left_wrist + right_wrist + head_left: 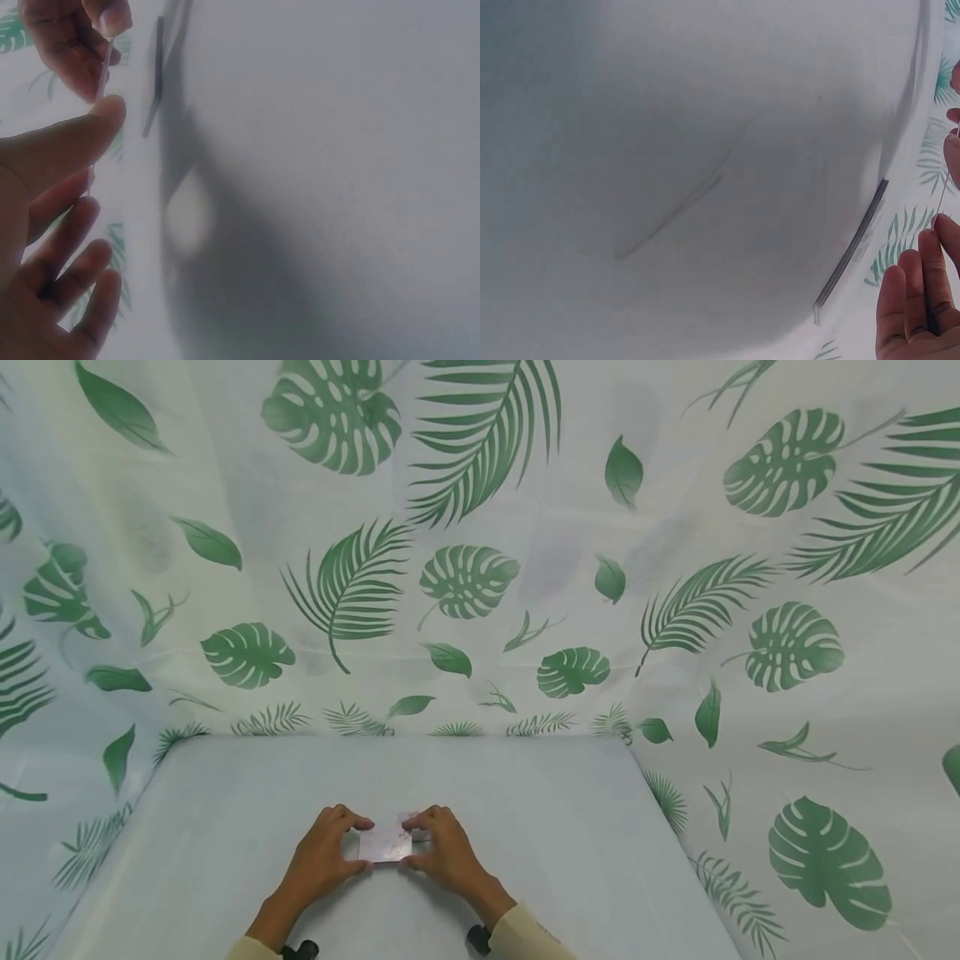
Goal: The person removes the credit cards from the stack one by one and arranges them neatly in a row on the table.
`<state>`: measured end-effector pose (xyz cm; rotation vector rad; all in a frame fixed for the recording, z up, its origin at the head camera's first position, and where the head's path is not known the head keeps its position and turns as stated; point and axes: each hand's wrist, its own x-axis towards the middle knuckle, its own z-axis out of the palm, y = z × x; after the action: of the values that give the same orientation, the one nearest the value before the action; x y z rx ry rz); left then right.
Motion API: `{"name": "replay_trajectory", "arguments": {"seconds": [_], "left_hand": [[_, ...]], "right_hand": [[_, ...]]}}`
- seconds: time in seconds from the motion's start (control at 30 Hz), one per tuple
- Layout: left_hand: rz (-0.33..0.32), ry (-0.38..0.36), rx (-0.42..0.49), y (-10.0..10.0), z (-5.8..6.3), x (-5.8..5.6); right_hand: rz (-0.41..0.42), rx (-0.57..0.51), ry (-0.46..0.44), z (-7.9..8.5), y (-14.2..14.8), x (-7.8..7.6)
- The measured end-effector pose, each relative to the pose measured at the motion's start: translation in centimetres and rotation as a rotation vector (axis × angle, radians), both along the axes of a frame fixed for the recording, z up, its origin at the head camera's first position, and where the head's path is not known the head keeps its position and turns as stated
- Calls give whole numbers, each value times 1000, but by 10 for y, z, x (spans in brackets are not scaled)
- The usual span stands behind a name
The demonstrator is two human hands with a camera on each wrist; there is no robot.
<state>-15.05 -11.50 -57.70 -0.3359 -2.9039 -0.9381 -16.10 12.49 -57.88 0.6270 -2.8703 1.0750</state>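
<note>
A thin, pale pinkish card (386,845) spans the gap between the two hands, held over the white table. My left hand (322,852) pinches its left side between thumb and fingers. On its right side, the right hand (450,853) grips it the same way. Seen edge-on in the left wrist view, the card (106,69) is a narrow line between the fingertips. A second flat, pinkish piece (422,836) shows behind the right hand, mostly hidden by it. On the table in the right wrist view lies a flat thing with a dark edge (853,251).
The white-covered table (555,827) extends around both hands. White sheets with green leaf prints (480,635) hang behind and at both sides of it. A black wrist strap piece (478,938) sits at the right sleeve (528,935).
</note>
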Motion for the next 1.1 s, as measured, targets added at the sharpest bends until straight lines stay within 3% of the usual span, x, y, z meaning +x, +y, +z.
{"name": "replay_trajectory", "arguments": {"seconds": [0.33, 0.8, 1.1], "left_hand": [[14, -6, 1, -7, -3, 3], [26, 20, -4, -15, 2, 9], [34, -39, 1, -26, 9, 13]], "right_hand": [[11, -3, -3, 0, -8, 2], [19, 2, -25, 0, -15, 4], [28, -26, -19, -4, -26, 7]]}}
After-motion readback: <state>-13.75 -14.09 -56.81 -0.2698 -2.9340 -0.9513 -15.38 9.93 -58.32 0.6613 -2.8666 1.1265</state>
